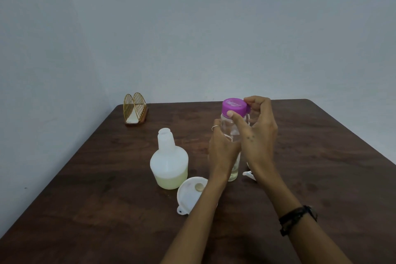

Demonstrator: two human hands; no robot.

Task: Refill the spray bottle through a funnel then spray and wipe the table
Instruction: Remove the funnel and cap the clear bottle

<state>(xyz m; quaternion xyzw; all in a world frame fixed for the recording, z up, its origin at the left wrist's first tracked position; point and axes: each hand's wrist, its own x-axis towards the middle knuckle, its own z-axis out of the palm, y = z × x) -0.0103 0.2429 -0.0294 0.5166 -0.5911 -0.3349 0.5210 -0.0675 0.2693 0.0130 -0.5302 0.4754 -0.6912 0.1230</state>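
dark brown wood, the worktop fills the lower half of the view, set into the corner of a pale grey wall. a person's two bare forearms reach in from the bottom edge.

left of centre stands the spray bottle, white and cloudy, upright, its neck open with no spray head on it. pale yellow liquid fills only its lower part, so by the look of it some refilling has been done or is still to be finished.

just right of it stands a clear bottle with almost nothing left in it but a little pale liquid at the bottom. the left hand wraps round its body to steady it. the right hand has thumb and fingers curled round the purple cap, which sits on the bottle's neck; whether it is being tightened or loosened cannot be told.

the white funnel lies on its side on the worktop, just in front of the spray bottle, not in its neck.

a small white piece, perhaps the spray head, peeks out behind the right wrist.

a gold wire napkin holder stands at the far left corner.

spraying and wiping appear still to come; no cloth is in view.
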